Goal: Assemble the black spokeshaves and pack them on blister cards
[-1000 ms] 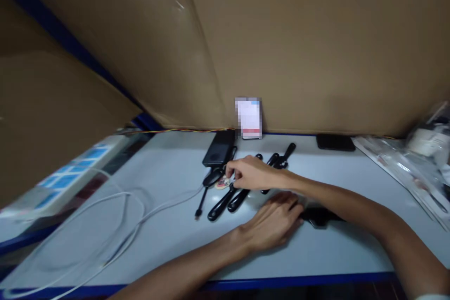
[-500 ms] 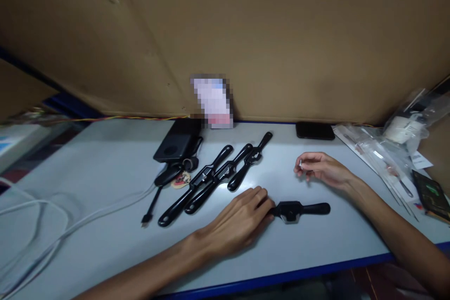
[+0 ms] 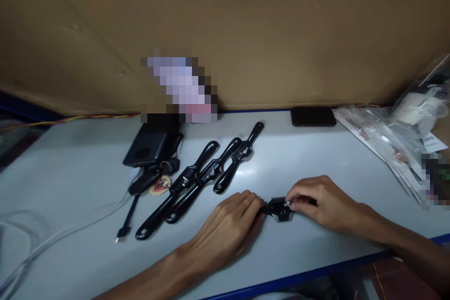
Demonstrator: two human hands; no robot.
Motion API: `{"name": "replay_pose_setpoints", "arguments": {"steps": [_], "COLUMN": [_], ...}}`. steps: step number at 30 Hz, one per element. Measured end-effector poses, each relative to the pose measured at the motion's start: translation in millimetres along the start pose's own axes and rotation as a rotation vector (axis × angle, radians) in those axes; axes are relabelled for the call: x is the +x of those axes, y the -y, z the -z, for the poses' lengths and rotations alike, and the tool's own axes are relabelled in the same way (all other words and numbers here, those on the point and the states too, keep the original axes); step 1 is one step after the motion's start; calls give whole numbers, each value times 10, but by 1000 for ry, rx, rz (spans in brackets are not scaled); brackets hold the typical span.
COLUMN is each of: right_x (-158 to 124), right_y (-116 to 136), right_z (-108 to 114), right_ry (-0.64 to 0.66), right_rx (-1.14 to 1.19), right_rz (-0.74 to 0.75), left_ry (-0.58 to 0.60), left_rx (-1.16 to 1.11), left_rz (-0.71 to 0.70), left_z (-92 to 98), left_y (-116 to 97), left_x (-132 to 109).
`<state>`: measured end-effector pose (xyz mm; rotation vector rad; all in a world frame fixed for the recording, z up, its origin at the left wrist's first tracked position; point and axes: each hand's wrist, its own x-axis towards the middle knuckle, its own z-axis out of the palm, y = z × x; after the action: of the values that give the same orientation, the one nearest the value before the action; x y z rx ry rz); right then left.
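A black two-handled tool body (image 3: 280, 209) lies on the pale table (image 3: 87, 183) near the front edge. My left hand (image 3: 225, 232) covers its left handle, fingers curled over it. My right hand (image 3: 323, 204) lies over its right handle and pinches a small shiny part (image 3: 288, 204) against the tool's middle. Three more black tool bodies of the same kind (image 3: 197, 180) lie side by side, slanted, just behind my left hand.
A black power bank (image 3: 146, 149), a keyring with a round tag (image 3: 160, 183) and a black cable (image 3: 127, 218) sit left of the tools. A dark phone (image 3: 312, 116) lies by the cardboard wall (image 3: 246, 23). Plastic bags (image 3: 393, 145) fill the right. White cables (image 3: 42, 243) run off left.
My right hand came from the row of tools, rose with a small shiny part, then dropped onto the middle of the single tool. My left hand stayed on that tool's left handle.
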<state>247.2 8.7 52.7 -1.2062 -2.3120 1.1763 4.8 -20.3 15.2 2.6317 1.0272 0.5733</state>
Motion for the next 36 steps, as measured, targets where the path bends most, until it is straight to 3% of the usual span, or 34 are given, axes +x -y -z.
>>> {"name": "replay_pose_setpoints", "arguments": {"steps": [7,16,26,30,36], "right_x": [-45,-58,-144,-140,-109], "right_y": [-23,10,104,112,103], "right_z": [-131,-159,-240,-241,-274], "right_ry": [2,43,17,-25,-49], "right_rx": [-179,-228,-563,-537,-352], "right_rz": [171,240,330,353,258], "left_ry": [-34,-37,-13,28,98], "left_rx": [17,20,51,71,232], "left_rz": [-13,-20,-33,-13,69], "left_z": [-20,-30,-30,-16,-42], "left_y": [10,18,13,0,-103], "left_x": [-4,-2,-4,0,44]}}
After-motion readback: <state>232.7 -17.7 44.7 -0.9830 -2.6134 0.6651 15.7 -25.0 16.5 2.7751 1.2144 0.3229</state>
